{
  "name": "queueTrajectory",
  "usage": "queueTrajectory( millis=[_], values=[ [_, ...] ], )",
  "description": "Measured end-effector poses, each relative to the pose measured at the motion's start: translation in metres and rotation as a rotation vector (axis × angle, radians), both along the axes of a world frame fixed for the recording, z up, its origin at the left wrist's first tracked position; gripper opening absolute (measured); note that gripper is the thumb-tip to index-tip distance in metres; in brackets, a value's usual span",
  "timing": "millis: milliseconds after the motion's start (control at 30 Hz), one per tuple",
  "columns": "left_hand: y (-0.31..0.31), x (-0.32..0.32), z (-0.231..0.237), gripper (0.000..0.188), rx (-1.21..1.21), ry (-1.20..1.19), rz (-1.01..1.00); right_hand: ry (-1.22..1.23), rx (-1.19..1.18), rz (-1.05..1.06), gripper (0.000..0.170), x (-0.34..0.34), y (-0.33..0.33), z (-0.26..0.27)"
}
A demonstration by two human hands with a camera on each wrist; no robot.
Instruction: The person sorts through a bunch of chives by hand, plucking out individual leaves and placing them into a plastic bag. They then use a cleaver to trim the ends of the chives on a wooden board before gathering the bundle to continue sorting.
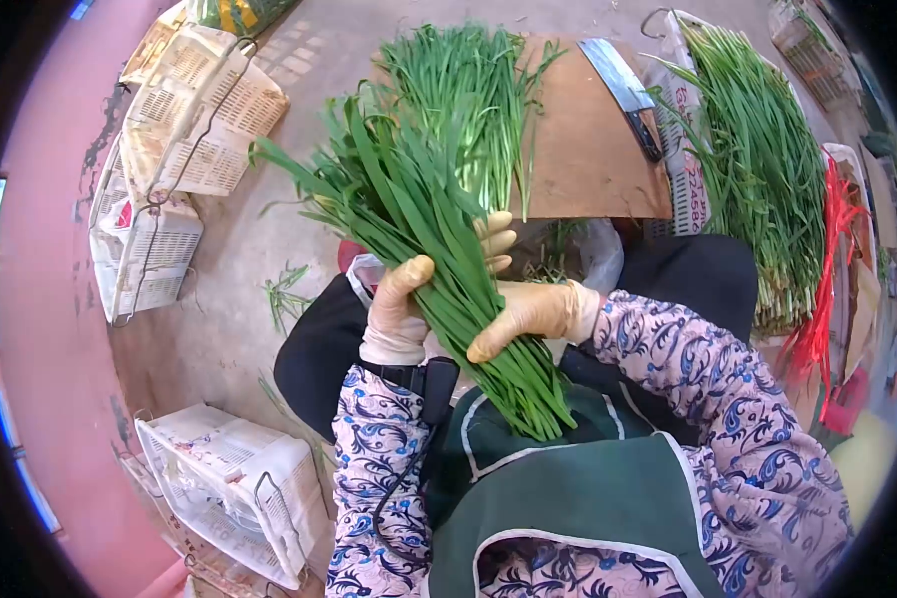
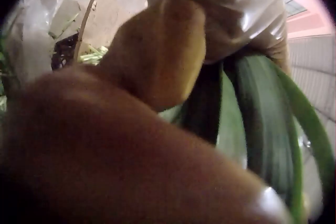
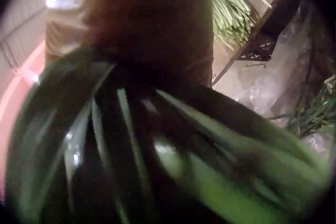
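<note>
A thick bunch of garlic chives (image 1: 429, 229) slants across the lap, leafy tips up to the left and the other end over the dark green apron (image 1: 568, 508). My gloved left hand (image 1: 397, 309) grips its left side, thumb in front and fingertips showing beyond the far side. Lower down, my gloved right hand (image 1: 538, 311) holds the bunch from the right, its thumb across the leaves. In the left wrist view, a thumb (image 2: 157, 50) and green leaves (image 2: 262, 124) appear close up. Dark leaves (image 3: 105, 140) fill much of the right wrist view below the glove.
Ahead lies a wooden board (image 1: 593, 149) with more chives (image 1: 468, 100) and a black-handled knife (image 1: 623, 90). A crate of chives (image 1: 747, 159) stands to the right, beside red ties (image 1: 827, 269). White plastic crates (image 1: 209, 110) stand at left; another crate (image 1: 234, 488) is nearer.
</note>
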State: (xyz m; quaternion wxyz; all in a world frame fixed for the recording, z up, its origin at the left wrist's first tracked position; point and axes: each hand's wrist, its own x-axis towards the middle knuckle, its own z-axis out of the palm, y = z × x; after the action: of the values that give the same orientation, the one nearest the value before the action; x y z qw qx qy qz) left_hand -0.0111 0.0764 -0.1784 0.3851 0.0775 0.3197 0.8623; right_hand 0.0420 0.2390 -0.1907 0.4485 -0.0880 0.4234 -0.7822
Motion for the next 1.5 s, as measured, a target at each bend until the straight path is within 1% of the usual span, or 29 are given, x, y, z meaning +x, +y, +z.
queueTrajectory(
  millis=[67, 100, 200, 233, 267, 300, 333, 367, 400, 467, 500, 533, 600, 667, 700, 800, 833, 900, 933, 1000, 1067, 1100, 1167, 1200, 1233, 1267, 1333, 1433, 1500],
  values=[
    [0.0, 0.0, -0.002, 0.081, 0.0, -0.048, 0.002, -0.132, -0.019, 0.034, 0.041, 0.0, 0.001, 0.0],
    [-0.006, 0.0, -0.005, 0.076, -0.036, -0.103, -0.007, -0.139, -0.043, 0.03, 0.042, 0.001, -0.001, -0.007],
    [-0.011, -0.001, -0.009, 0.066, -0.033, -0.102, 0.133, -0.036, -0.082, -0.05, 0.046, 0.001, -0.005, -0.008],
    [-0.003, -0.003, 0.011, 0.06, -0.014, -0.02, 0.195, -0.112, -0.149, -0.038, 0.053, 0.001, -0.003, -0.014],
    [-0.006, -0.009, 0.018, 0.059, 0.029, 0.028, 0.227, -0.165, -0.21, -0.048, 0.065, 0.003, -0.001, -0.014],
    [-0.012, -0.016, 0.027, 0.061, -0.05, 0.115, 0.3, -0.111, -0.208, -0.063, 0.07, 0.004, -0.001, -0.017],
    [-0.02, -0.027, 0.033, 0.059, -0.011, 0.123, 0.338, -0.053, -0.207, -0.075, 0.074, 0.006, 0.0, -0.02],
    [-0.026, -0.036, 0.043, 0.055, -0.046, 0.213, 0.427, -0.003, -0.19, -0.06, 0.079, 0.006, 0.003, -0.023],
    [-0.035, -0.046, 0.05, 0.051, -0.114, 0.266, 0.492, 0.009, -0.189, -0.064, 0.078, 0.007, 0.002, -0.018],
    [-0.053, -0.059, 0.061, 0.047, -0.167, 0.215, 0.59, 0.036, -0.189, -0.082, 0.078, 0.007, 0.003, -0.003],
    [-0.064, -0.063, 0.061, 0.046, -0.124, 0.193, 0.587, 0.086, -0.088, -0.06, 0.074, 0.004, 0.007, -0.005],
    [-0.074, -0.067, 0.061, 0.044, -0.08, 0.172, 0.584, 0.065, 0.035, 0.022, 0.059, 0.0, 0.014, 0.004],
    [-0.09, -0.073, 0.062, 0.042, 0.024, 0.16, 0.591, 0.039, 0.152, 0.057, 0.043, -0.006, 0.02, -0.005],
    [-0.106, -0.08, 0.064, 0.04, 0.14, 0.177, 0.601, 0.427, 0.714, 0.171, 0.034, -0.011, 0.028, -0.006],
    [-0.115, -0.086, 0.064, 0.04, 0.296, 0.108, 0.539, 0.887, 1.058, 0.081, 0.032, -0.003, 0.036, -0.027],
    [-0.133, -0.095, 0.059, 0.042, 0.245, 0.139, 0.642, 0.49, 0.709, -0.604, 0.041, -0.01, 0.044, -0.018],
    [-0.135, -0.097, 0.056, 0.042, 0.149, 0.194, 0.7, 0.513, 0.64, -0.701, 0.046, -0.016, 0.044, -0.004],
    [-0.126, -0.093, 0.057, 0.041, 0.082, 0.217, 0.702, 0.54, 0.498, -0.903, 0.057, -0.027, 0.036, 0.024],
    [-0.121, -0.092, 0.058, 0.041, 0.046, 0.225, 0.696, 0.698, 0.554, -0.9, 0.062, -0.027, 0.028, 0.023],
    [-0.107, -0.093, 0.059, 0.037, 0.023, 0.236, 0.639, 1.027, 0.668, -0.876, 0.074, -0.028, 0.016, 0.022],
    [-0.087, -0.088, 0.061, 0.036, -0.045, 0.247, 0.641, 1.096, 0.465, -0.471, 0.083, -0.022, 0.0, 0.027],
    [-0.082, -0.087, 0.062, 0.033, -0.106, 0.212, 0.663, 0.842, 0.571, -0.245, 0.076, -0.014, 0.005, 0.022],
    [-0.085, -0.097, 0.053, 0.027, -0.22, 0.151, 0.742, 0.784, 1.254, 0.194, 0.051, -0.018, 0.019, -0.005],
    [-0.092, -0.104, 0.05, 0.025, -0.276, 0.126, 0.783, 0.968, 1.394, 0.208, 0.033, -0.014, 0.033, -0.032],
    [-0.102, -0.111, 0.052, 0.021, -0.233, 0.086, 0.799, 0.976, 1.533, 0.153, 0.024, -0.012, 0.039, -0.03],
    [-0.108, -0.111, 0.053, 0.021, -0.293, 0.092, 0.852, 0.939, 1.39, -0.107, 0.024, -0.011, 0.046, -0.026],
    [-0.116, -0.11, 0.054, 0.02, -0.416, 0.103, 0.952, 0.841, 1.259, -0.203, 0.022, -0.015, 0.053, -0.005],
    [-0.134, -0.114, 0.047, 0.021, -0.431, 0.069, 0.968, 0.632, 0.996, -0.234, 0.022, -0.015, 0.048, 0.014],
    [-0.135, -0.112, 0.046, 0.024, -0.453, 0.093, 1.021, 0.365, 0.637, -0.272, 0.029, -0.012, 0.038, 0.018]
  ],
)
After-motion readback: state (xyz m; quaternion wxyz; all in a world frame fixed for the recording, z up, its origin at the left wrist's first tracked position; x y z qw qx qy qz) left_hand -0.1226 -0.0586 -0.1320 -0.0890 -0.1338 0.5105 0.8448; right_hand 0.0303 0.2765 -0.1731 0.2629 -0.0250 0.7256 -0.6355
